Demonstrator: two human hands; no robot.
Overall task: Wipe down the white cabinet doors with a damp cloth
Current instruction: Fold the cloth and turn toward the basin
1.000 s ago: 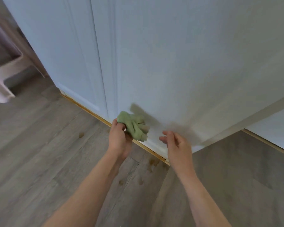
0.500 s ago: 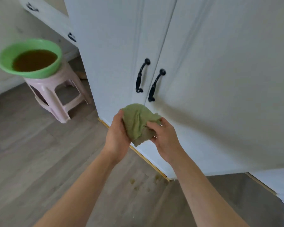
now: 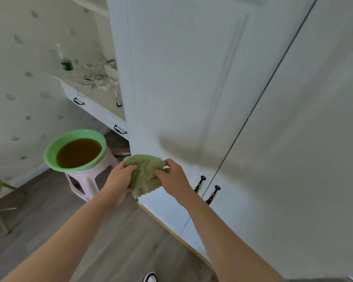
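Both hands hold the green cloth (image 3: 146, 173) bunched in front of the white cabinet doors (image 3: 181, 88): the left hand (image 3: 120, 177) grips one edge, the right hand (image 3: 173, 178) pinches the other. A green basin (image 3: 51, 151) of brown water sits on a pink stool (image 3: 86, 183) over grey plank flooring (image 3: 49, 216).

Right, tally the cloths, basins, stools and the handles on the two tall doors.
Cloths: 1, the green cloth
Basins: 1, the green basin
Stools: 1, the pink stool
Tall-door handles: 2, the black handles
Total: 5
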